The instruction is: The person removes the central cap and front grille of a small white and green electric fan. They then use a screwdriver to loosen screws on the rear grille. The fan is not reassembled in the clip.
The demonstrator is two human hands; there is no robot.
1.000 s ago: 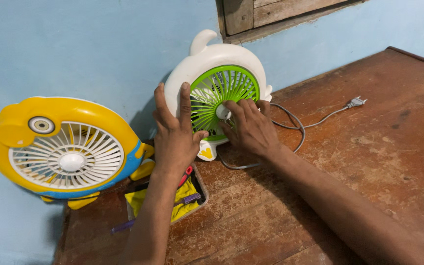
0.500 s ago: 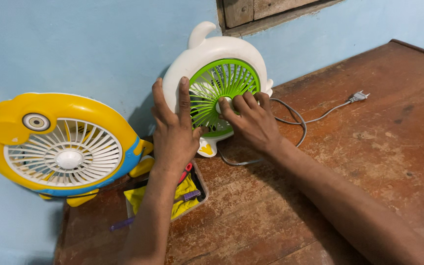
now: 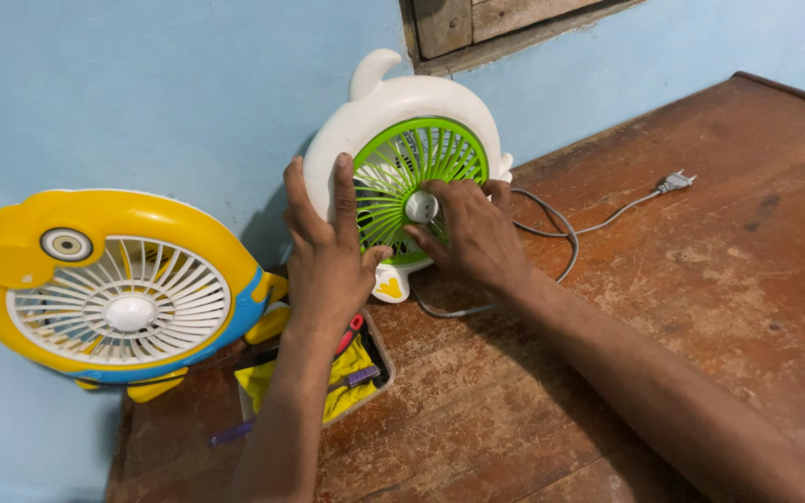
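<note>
I had the white fan (image 3: 393, 121) upright against the blue wall (image 3: 142, 93) at the worktop's (image 3: 701, 279) back edge. My left hand (image 3: 328, 256) lay flat, fingers spread, on its shell. My right hand (image 3: 472, 233) pinched the hub (image 3: 418, 207) of the green grille (image 3: 402, 154); both arms stretched forward. The yellow fan (image 3: 104, 279) stood left.

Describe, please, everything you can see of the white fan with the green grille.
The white fan is a small plastic one shaped like an animal, with a curved tail on top, a green round grille and a white hub. It stands upright on the wooden table against the blue wall. The left hand presses flat on its left side; the right hand covers the grille by the hub. Its grey cord lies unplugged.
</note>
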